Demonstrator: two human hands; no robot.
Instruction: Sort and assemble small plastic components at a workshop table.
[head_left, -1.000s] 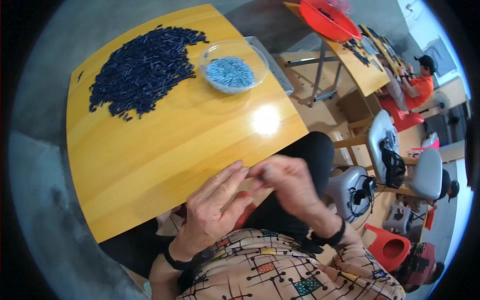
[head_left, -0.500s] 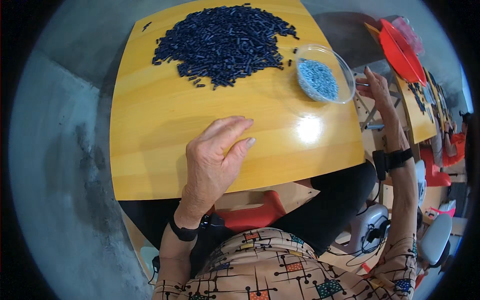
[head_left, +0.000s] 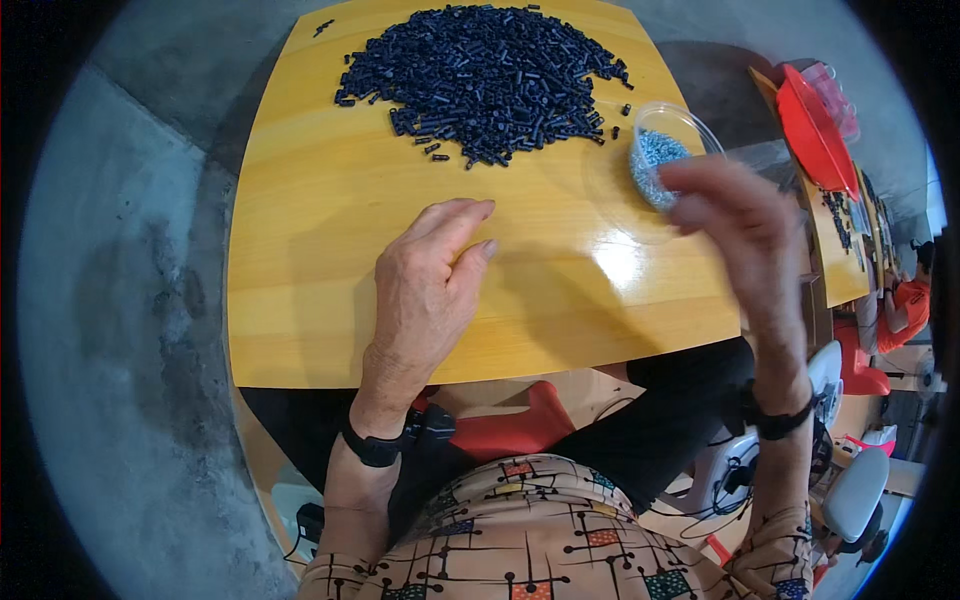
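My left hand [head_left: 430, 280] rests near the middle of the yellow table [head_left: 340, 330], with a gap between its thumb and its bent fingers; no object shows in it. Motion smears my right hand [head_left: 740, 225], which is over the table's right side, in front of a clear round plastic bowl [head_left: 708, 140]. Its fingers are too blurred to show whether anything is held. Small silvery metal pieces, like screws [head_left: 655, 165], fill part of the bowl. At the far side lies a large heap of short black cylindrical pieces [head_left: 490, 80].
Several black pieces [head_left: 432, 150] lie loose around the heap, and a small group [head_left: 322, 28] sits at the far left corner. To the right, another table [head_left: 845, 285] bears a red basin [head_left: 815, 130]. A person in orange [head_left: 908, 310] sits there. A grey wall [head_left: 110, 250] stands left.
My right hand has swung in from beyond the bowl's right side to over the table, and now hides part of the bowl. The left hand keeps nearly the same place; the view has shifted slightly.
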